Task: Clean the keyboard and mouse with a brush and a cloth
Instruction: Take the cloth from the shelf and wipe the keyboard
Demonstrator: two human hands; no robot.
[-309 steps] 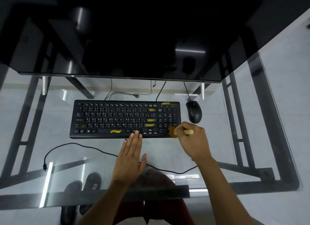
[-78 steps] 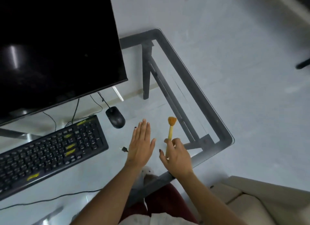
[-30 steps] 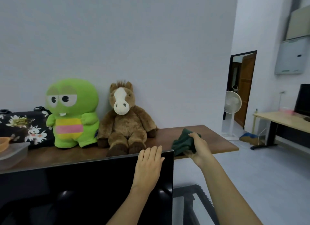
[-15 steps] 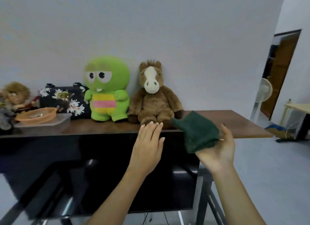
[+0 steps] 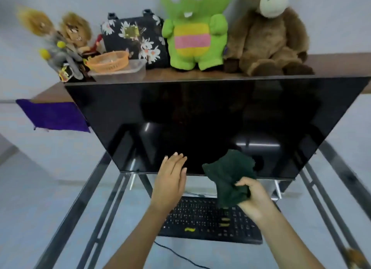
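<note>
a pale wall backs a wooden shelf (image 5: 331, 62) crowded with soft toys, a floral bag and an orange basket sitting in a clear tub, and below it stands the dark monitor (image 5: 210, 116), the biggest thing in my view, on a glass tabletop (image 5: 60, 198) with a dark metal frame. under the screen's lower edge lies the black keyboard (image 5: 200, 218), its keys marked with a few yellow smears, a cable trailing off its near side. i cannot see the mouse from here, and only an orange blur in the bottom right corner might be the brush. my right hand (image 5: 255, 200) grips the dark green cloth (image 5: 228, 176), bunched in curled fingers and held above the right part of the keyboard. my left hand (image 5: 170, 180) hovers flat with straight fingers, holding nothing, in front of the monitor's bottom edge. i judge the wiping step is about to begin. to do it well i would lower the cloth onto the keys, spread it flatter under the fingers so more fabric meets the caps, steady the keyboard with the left hand at its near edge, and wipe in rows, working harder on the yellow marks.
</note>
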